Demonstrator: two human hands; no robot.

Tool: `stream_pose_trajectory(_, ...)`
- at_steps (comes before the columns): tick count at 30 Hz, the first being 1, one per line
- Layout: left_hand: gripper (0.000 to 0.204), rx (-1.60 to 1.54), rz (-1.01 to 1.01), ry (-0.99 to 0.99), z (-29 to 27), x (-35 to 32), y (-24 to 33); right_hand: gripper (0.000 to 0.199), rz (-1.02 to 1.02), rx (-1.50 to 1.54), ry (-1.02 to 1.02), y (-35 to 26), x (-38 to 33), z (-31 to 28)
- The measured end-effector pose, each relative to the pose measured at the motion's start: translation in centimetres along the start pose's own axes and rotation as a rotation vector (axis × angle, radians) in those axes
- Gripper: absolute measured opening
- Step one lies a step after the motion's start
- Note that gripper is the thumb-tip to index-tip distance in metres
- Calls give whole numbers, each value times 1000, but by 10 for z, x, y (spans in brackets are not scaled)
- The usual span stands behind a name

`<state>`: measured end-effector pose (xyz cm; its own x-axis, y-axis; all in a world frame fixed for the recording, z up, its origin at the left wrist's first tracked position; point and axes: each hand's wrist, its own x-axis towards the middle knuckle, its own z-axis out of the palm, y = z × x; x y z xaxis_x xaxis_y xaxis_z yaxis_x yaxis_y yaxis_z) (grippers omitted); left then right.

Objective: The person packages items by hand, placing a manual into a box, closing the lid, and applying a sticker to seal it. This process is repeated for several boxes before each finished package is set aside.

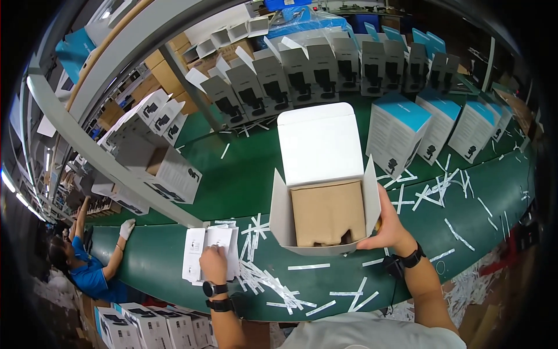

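My right hand (pixel 388 224) grips the right side of an open white carton (pixel 279 212), thumb at its front lower corner. The carton's big white lid (pixel 318 142) stands up at the back and its side flaps spread outward. Inside, a brown cardboard insert (pixel 326 209) fills the opening, with a ragged cutout at its near edge. My left hand (pixel 214 264) rests on a pile of white printed leaflets (pixel 193 256) left of the carton, its fingers curled closed at the top leaflet. Dark bands circle both wrists.
Paper strips (pixel 264 282) litter the green table (pixel 157 256). Closed blue-topped boxes (pixel 401 131) stand at right; a row of open grey boxes (pixel 299 75) lines the back. A metal post (pixel 116 145) slants across the left. A co-worker (pixel 87 262) is at far left. More boxes (pixel 145 326) sit below the near edge.
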<state>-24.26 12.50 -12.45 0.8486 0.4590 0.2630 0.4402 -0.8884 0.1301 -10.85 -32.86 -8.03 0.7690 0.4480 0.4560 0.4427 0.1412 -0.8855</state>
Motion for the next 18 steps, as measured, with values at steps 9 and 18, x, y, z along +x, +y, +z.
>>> stream_pose_trajectory(9,22,130,-3,36,-2,-2,-4,137,9,12,-13,3,6,7)
stream_pose_trajectory(18,18,-1015,124,881,-128,-7,74,137,-31,-21,8,13,5,8)
